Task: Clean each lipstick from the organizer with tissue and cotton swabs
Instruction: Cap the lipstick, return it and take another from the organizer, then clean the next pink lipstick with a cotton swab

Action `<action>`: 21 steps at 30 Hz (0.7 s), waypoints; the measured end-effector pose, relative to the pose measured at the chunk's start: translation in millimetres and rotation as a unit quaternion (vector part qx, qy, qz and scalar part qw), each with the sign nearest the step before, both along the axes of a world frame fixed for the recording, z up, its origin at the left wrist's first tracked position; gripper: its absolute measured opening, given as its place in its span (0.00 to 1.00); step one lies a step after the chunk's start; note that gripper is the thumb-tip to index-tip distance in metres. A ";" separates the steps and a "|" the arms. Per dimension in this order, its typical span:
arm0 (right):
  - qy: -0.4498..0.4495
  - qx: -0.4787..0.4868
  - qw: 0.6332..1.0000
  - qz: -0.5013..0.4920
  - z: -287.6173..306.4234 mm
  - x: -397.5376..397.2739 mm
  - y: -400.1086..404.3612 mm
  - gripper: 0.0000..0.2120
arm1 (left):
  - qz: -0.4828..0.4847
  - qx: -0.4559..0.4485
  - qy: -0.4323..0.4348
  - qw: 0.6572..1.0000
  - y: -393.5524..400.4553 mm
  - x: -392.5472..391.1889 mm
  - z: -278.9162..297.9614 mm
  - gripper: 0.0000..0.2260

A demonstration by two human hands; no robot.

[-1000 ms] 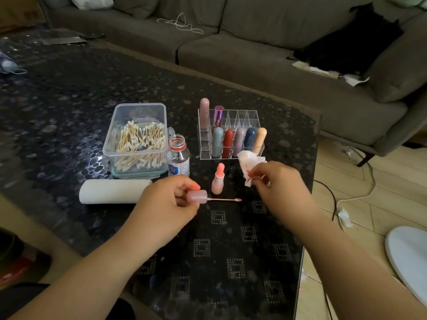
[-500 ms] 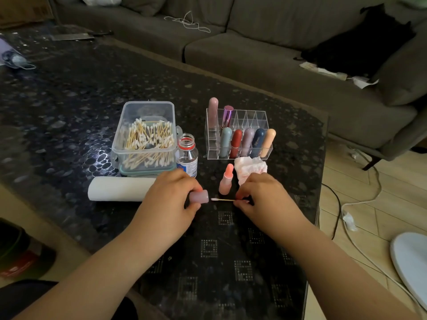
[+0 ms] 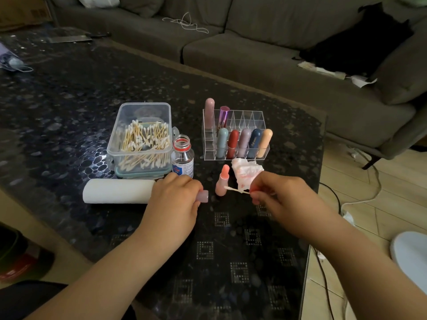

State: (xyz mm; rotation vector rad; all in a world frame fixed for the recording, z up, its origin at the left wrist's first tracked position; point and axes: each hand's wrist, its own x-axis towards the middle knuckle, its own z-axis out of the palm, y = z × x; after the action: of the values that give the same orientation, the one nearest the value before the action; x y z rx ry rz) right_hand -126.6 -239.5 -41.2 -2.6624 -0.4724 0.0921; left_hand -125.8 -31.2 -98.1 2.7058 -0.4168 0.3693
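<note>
Beyond both hands, far side: grey sofa (image 3: pixel 265 49) with a black cloth (image 3: pixel 360 42) and a white cord (image 3: pixel 184 23) on it. Under the hands: dark patterned counter (image 3: pixel 69 93), floor (image 3: pixel 381 204) off to the right of the right hand with a cable (image 3: pixel 367 199) on it.

Just left of the left hand: tissue roll (image 3: pixel 117 191) lying on its side, touching or nearly touching the knuckles. Ahead of the left hand: clear tub (image 3: pixel 141 137) full of swabs, uncapped glass bottle (image 3: pixel 183 157) just beside it on the right.

Ahead of the gap between the hands: clear organizer (image 3: pixel 234 135). Front row holds five capped lipsticks, back row two, at its left end. Other cells hold nothing visible.

Just ahead of the right hand: crumpled tissue (image 3: pixel 246 173) with pink stains, on the counter; can't tell if it touches the fingers.

Between the hands: open lipstick (image 3: pixel 222 183), upright on the counter, coral bullet exposed, held by neither hand.

Left hand (image 3: pixel 175 199): fingers curled around a pale pink cap (image 3: pixel 203 196), cap end sticking out to the right toward the lipstick.

Right hand (image 3: pixel 284 197): thumb and fingertips pinching one end of a swab (image 3: pixel 235 190), shaft roughly level, free tip pointing left and just in front of the lipstick's base. Contact between tip and lipstick: can't tell.
</note>
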 end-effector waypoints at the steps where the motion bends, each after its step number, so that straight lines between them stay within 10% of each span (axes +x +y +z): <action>1: 0.006 0.012 1.000 -0.005 -0.6 -0.1 -1.8 0.05 | 0.008 0.000 -0.001 1.000 -1.5 0.0 -0.8 0.10; 21: -0.014 0.065 0.997 -0.030 8.4 -13.4 -13.7 0.08 | 0.091 -0.006 0.029 0.995 -38.1 19.0 3.0 0.17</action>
State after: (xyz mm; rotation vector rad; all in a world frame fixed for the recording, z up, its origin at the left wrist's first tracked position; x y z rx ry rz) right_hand -140.0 -253.2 -32.8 -2.5503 -0.3919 0.0057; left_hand -106.7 -69.3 -95.1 2.7429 -0.1523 0.3412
